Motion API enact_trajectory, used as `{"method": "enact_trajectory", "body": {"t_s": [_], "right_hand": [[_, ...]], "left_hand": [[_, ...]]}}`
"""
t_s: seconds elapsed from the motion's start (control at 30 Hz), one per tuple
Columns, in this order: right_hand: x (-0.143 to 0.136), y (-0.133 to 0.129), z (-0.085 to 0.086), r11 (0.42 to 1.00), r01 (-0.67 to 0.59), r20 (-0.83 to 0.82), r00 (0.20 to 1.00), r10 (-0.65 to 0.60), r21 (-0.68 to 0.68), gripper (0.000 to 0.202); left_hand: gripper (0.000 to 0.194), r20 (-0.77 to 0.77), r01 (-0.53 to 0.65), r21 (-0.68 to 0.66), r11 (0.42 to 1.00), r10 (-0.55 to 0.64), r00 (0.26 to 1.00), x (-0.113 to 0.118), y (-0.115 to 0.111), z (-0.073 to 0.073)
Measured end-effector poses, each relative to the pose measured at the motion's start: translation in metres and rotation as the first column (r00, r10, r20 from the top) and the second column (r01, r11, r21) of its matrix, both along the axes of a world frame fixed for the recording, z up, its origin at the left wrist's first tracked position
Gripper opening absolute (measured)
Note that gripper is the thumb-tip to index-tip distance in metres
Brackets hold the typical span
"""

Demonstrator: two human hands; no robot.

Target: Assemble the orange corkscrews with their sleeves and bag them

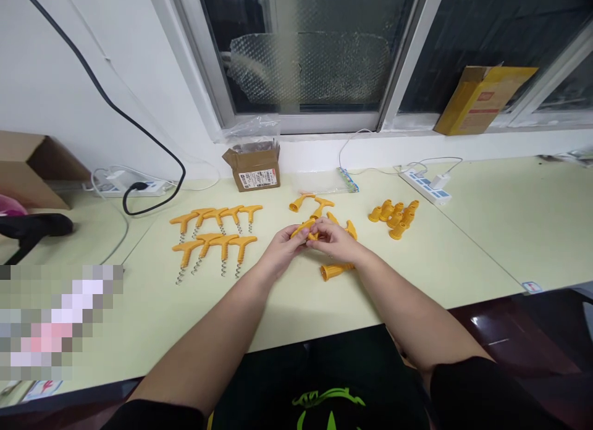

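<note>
Over the middle of the table, my left hand (283, 249) is closed around the handle of a yellow corkscrew (302, 228). My right hand (338, 243) meets it from the right, its fingers pinched on the lower part of the same piece; the fingers hide the spiral. Just beyond and beside my hands lie several more yellow corkscrews (323, 205) with sleeves over their spirals. Another sleeved one (336, 270) lies nearer to me, below my right hand. To the left, two rows of T-handled corkscrews (222, 243) lie with bare metal spirals.
A group of loose yellow sleeves (395, 217) stands to the right. An open cardboard box (257, 169) and a clear plastic bag (319, 181) are by the wall. Power strips (426, 186) with cables lie at the back, and a black cable (152, 209) loops down at left.
</note>
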State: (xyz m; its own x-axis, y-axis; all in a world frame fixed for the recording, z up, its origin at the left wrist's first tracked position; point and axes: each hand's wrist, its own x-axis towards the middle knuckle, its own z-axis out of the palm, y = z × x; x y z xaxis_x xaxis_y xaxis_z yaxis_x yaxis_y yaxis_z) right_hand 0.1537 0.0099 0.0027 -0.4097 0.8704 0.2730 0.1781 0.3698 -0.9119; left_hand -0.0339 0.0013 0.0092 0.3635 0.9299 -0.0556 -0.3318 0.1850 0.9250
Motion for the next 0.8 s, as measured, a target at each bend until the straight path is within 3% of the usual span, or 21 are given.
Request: {"method": "enact_trajectory", "body": {"t_s": [0.17, 0.27, 0.37, 0.43, 0.53, 0.6, 0.67, 0.7, 0.8], "right_hand": [[0.005, 0.001, 0.003, 0.999, -0.031, -0.057, 0.998, 0.029, -0.039, 0.028], [0.013, 0.003, 0.01, 0.998, 0.021, -0.127, 0.992, -0.029, -0.062, 0.027], [0.023, 0.003, 0.019, 0.981, 0.057, -0.241, 0.965, -0.102, -0.187, 0.041], [0.033, 0.002, 0.024, 0.971, 0.139, -0.2, 0.964, -0.178, -0.194, 0.045], [0.054, 0.001, 0.027, 0.911, 0.411, 0.05, 0.91, -0.413, 0.033, 0.036], [0.073, 0.0, 0.027, 0.795, 0.543, 0.179, 0.783, -0.596, 0.271, 0.027], [0.095, -0.004, 0.025, 0.699, 0.582, 0.233, 0.675, -0.7, 0.414, 0.03], [0.106, -0.007, 0.022, 0.679, 0.585, 0.257, 0.643, -0.722, 0.444, 0.033], [0.136, -0.018, 0.011, 0.681, 0.536, 0.313, 0.621, -0.719, 0.499, 0.03]], "left_hand": [[0.04, -0.015, -0.053, 0.046, 0.998, 0.054, 0.998, -0.005, 0.004, -0.001], [0.037, 0.034, -0.155, 0.058, 0.986, 0.153, 0.988, -0.012, 0.009, 0.005], [0.043, 0.085, -0.21, -0.023, 0.978, 0.211, 0.974, -0.02, 0.014, 0.014], [0.05, 0.046, -0.232, -0.051, 0.971, 0.235, 0.971, -0.026, 0.015, 0.02], [0.06, -0.113, -0.229, -0.018, 0.973, 0.226, 0.968, -0.038, 0.012, 0.029], [0.062, -0.195, -0.225, -0.019, 0.974, 0.217, 0.957, -0.052, 0.007, 0.034], [0.063, -0.23, -0.272, -0.049, 0.961, 0.254, 0.939, -0.074, 0.001, 0.038], [0.064, -0.254, -0.311, -0.06, 0.949, 0.286, 0.924, -0.088, -0.002, 0.039], [0.069, -0.414, -0.493, 0.023, 0.87, 0.457, 0.787, -0.141, -0.011, 0.041]]}}
